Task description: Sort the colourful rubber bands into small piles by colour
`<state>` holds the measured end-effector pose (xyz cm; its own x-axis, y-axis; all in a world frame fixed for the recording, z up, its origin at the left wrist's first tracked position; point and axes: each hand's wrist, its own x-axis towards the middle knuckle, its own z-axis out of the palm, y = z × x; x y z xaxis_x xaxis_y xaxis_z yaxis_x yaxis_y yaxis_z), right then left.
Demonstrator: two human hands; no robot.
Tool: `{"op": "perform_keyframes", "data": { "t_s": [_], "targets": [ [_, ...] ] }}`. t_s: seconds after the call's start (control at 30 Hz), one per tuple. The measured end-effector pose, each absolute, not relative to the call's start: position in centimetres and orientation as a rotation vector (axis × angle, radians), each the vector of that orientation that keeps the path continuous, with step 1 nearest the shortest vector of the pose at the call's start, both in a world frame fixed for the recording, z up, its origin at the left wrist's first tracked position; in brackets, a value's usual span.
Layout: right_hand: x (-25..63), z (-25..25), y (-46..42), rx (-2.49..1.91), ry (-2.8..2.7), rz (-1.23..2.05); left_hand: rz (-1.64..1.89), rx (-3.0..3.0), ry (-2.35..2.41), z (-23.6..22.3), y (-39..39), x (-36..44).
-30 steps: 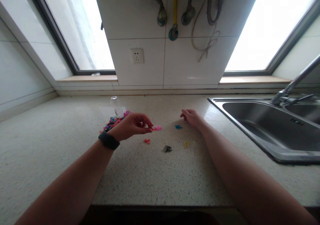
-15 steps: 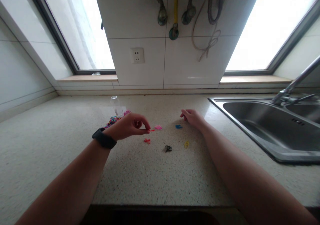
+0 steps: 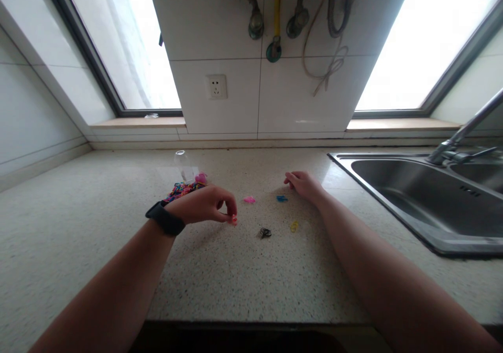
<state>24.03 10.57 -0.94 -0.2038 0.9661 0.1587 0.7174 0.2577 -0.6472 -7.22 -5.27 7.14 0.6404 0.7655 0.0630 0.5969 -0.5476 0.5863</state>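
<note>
Left hand (image 3: 210, 205) at the red bands (image 3: 234, 220)
Pink bands (image 3: 249, 200) lie beyond its fingertips; the black bands (image 3: 265, 232), to its right.

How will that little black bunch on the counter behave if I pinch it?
The black bunch looks like thin, loose loops, so it will probably flex rather than stay stiff. Being so slight, it is likely light. The strands overlap with gaps between, so a grip on one may leave others behind.

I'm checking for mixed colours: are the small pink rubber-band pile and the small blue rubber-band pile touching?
Apart. The head view shows bare, pale speckled counter between the pink pile and the blue pile.
</note>
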Motion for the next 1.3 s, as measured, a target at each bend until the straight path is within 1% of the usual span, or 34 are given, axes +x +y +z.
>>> {"op": "perform_keyframes", "data": {
  "t_s": [0.23, 0.53, 0.67, 0.97, 1.3],
  "targets": [
    [24.0, -0.7, 10.4, -1.533, -1.999, 0.565, 0.304, 2.409, 1.088, 6.5, -5.0, -7.1],
    [24.0, -0.9, 10.5, -1.539, -1.99, 0.578, 0.321, 2.366, 1.048, 6.5, -4.9, -7.1],
    [24.0, -0.7, 10.3, -1.531, -1.995, 0.569, 0.442, 2.374, 1.131, 6.5, -4.9, -7.4],
    [23.9, -0.7, 10.3, -1.55, -2.004, 0.564, 0.728, 2.59, 1.52, 6.2, -4.3, -8.0],
    [24.1, -1.0, 10.6, -1.521, -2.038, 0.556, 1.078, 2.305, 1.839, 5.5, -3.3, -10.5]
  ]
}}
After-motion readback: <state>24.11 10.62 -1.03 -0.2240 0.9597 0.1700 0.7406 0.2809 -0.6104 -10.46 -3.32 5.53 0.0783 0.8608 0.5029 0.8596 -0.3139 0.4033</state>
